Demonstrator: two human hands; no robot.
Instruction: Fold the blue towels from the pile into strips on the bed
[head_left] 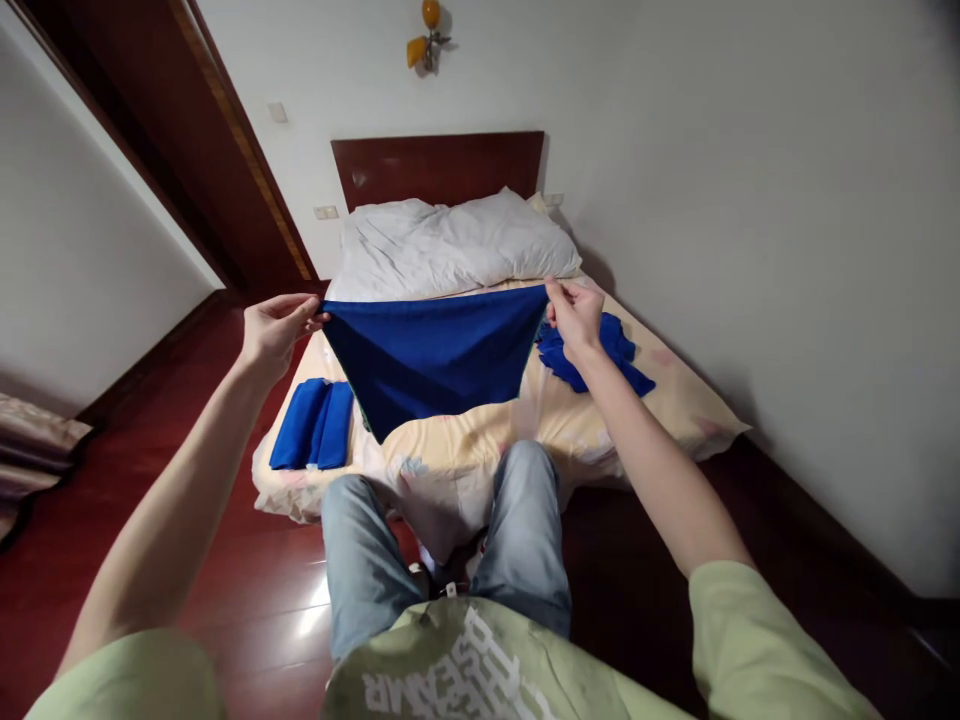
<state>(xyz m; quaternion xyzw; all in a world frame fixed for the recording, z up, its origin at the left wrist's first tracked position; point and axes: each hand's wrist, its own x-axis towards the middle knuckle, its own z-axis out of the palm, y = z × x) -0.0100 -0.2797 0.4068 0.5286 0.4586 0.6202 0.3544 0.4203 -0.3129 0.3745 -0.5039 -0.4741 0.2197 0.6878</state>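
Note:
A blue cloth (442, 350) hangs stretched between my two hands above the bed, its lower edge loose and uneven. My left hand (276, 328) pinches its upper left corner, fingers closed. At the upper right corner, my right hand (576, 315) grips the cloth between thumb and fingers. Below my left hand, folded blue cloths (311, 424) lie side by side near the bed's left edge. Behind my right wrist sits a crumpled pile of blue cloth (619, 350), partly hidden by the hand and forearm.
The bed (450, 450) has a pale floral sheet, a white pillow (457, 245) and a dark wooden headboard (442, 168). My knees touch or nearly touch its front edge. A wall (750, 200) runs along the right, a curtain (34, 450) hangs at far left.

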